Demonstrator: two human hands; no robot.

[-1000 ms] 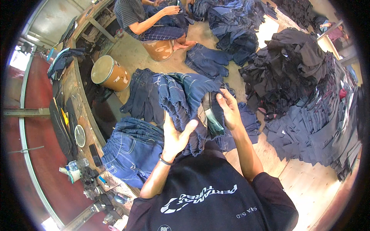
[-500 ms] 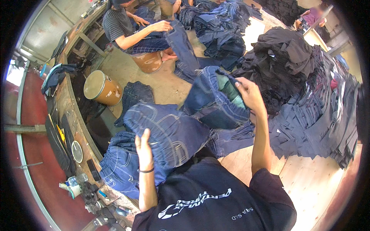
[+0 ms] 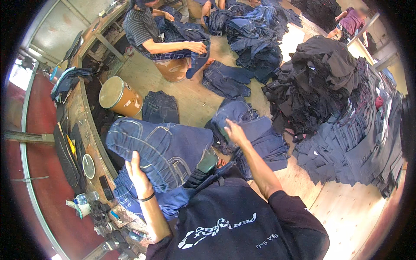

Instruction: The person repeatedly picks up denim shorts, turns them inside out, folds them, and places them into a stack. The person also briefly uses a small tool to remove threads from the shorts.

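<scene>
dark garment heap (image 3: 333,86): biggest thing in the scene, far right; black pieces piled on top, navy ones stacked in layers below, spilling down to the wooden floor (image 3: 346,212).
far jeans pile (image 3: 255,34): loose blue denim on the floor, far centre, next to a seated person in a striped top (image 3: 141,28) who has a pair across the lap.
desk (image 3: 82,130): long worn bench along the left, curving near to far; carries dark flat pieces, a round dial-like object and, at the near end, a small plastic bottle (image 3: 84,198) plus clutter too small to tell apart.
folded jeans (image 3: 160,151): blue, pale stitching, bundle lying at centre-left over more denim just beside the desk edge, near the person's chest.
floor jeans (image 3: 255,138): dark blue pairs spread on the floor at centre, well apart from the folded bundle's left end.
drum (image 3: 120,96): tan cylinder tipped on its side, left of centre, lid end facing the camera; contents not visible. A second tan drum under the seated person; inside hidden.
left hand (image 3: 138,175): fingers spread flat, palm pressed against the near edge of the folded jeans; a dark band on the wrist.
right hand (image 3: 234,132): arm stretched out, fingers curled down onto the floor jeans, pinching the fabric; how tight, cannot tell.
</scene>
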